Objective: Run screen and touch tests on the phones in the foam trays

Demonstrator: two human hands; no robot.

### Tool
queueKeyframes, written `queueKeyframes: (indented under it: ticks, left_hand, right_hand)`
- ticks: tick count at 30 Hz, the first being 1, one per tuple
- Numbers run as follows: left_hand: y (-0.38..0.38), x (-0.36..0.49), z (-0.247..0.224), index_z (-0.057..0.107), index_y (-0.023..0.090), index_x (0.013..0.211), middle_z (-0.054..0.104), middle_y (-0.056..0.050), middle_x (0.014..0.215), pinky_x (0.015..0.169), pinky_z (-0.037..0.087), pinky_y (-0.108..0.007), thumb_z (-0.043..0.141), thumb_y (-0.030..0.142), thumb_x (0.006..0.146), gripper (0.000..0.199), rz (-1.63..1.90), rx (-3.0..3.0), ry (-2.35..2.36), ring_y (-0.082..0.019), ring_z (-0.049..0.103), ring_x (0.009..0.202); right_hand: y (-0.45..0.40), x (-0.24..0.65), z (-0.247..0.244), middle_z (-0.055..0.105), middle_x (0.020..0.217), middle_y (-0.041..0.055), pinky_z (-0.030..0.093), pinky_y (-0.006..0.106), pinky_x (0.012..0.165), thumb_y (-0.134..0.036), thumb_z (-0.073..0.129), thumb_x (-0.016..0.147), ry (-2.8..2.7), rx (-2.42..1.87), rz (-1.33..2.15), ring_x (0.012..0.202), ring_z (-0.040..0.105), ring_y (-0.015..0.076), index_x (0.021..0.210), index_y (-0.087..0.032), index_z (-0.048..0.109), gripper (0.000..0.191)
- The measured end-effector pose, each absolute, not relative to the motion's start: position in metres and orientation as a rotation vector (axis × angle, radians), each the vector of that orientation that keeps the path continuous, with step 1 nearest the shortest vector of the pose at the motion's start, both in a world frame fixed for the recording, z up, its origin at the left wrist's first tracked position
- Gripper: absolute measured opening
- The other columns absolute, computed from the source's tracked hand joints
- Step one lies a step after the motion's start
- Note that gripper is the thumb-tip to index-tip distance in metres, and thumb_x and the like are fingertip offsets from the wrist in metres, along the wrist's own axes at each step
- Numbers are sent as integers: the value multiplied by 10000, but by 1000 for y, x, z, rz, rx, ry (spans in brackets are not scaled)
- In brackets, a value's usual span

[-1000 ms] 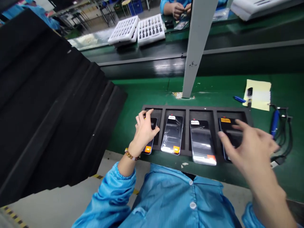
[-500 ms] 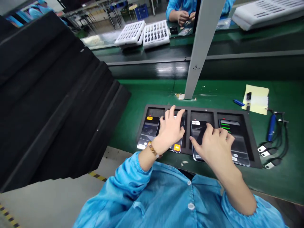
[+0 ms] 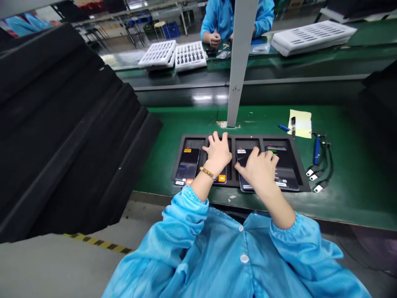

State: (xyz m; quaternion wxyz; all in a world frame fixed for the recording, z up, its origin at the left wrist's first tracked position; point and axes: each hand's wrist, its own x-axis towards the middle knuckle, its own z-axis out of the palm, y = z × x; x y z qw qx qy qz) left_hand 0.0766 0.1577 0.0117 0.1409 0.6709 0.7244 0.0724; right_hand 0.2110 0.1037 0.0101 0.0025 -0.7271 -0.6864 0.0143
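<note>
A black foam tray (image 3: 300, 164) lies on the green bench, divided into several compartments with smartphones in them. My left hand (image 3: 218, 154), fingers spread, is over the second phone (image 3: 222, 179) from the left and covers most of it. Over the third phone (image 3: 242, 159) is my right hand (image 3: 259, 169), also open with fingers apart. Whether the fingertips touch the screens, I cannot tell. The leftmost phone (image 3: 187, 166) shows an orange label near its top. On the rightmost phone (image 3: 287, 171), green lines show on the screen, partly behind my right fingers.
Stacked black foam trays (image 3: 77, 136) rise at the left. A grey post (image 3: 237, 70) stands behind the tray. Rightward lie yellow paper (image 3: 302, 124), a blue pen (image 3: 283, 128), a blue tool (image 3: 316, 150) and short cables (image 3: 330, 165). White trays (image 3: 190, 57) and a co-worker (image 3: 218, 20) are beyond.
The view has shifted, so the bench and tray appear further left and a little smaller. Both my hands remain spread over the same phones. The co-worker's hands have moved apart.
</note>
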Motion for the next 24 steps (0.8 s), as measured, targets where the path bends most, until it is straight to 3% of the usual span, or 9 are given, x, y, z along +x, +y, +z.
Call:
queueKeyframes:
  ticks: [9, 14, 21, 24]
  left_hand:
    - [152, 71, 7, 526, 266, 1444, 509, -194, 1496, 1084, 516, -754, 696, 36, 837, 671, 271, 1966, 2064, -405, 492, 1399]
    - [146, 66, 9, 479, 274, 1472, 482, -209, 1491, 1005, 586, -681, 749, 170, 874, 664, 288, 1935, 2075, -429, 460, 1429]
    - [147, 72, 4, 506, 250, 1407, 507, -202, 1463, 1058, 511, -780, 656, 26, 845, 623, 281, 1940, 2053, -417, 492, 1400]
    - [147, 74, 5, 487, 246, 1431, 501, -215, 1483, 1053, 523, -761, 665, 36, 858, 636, 294, 1919, 2063, -430, 494, 1416]
  right_hand:
    - [101, 211, 8, 714, 1177, 319, 342, 508, 1018, -536, 651, 931, -2118, -2253, 50, 1196, 587, 452, 1224, -51, 568, 572]
    - [95, 208, 10, 715, 1189, 330, 331, 518, 1036, -494, 616, 973, -2125, -2254, 35, 1210, 576, 442, 1298, -33, 543, 569]
    - [97, 204, 12, 719, 1150, 343, 353, 501, 995, -493, 639, 964, -2126, -2279, 30, 1151, 589, 444, 1190, -40, 600, 508]
    - [96, 198, 12, 720, 1157, 351, 352, 508, 1004, -469, 634, 976, -2126, -2287, 30, 1158, 588, 448, 1288, 8, 580, 573]
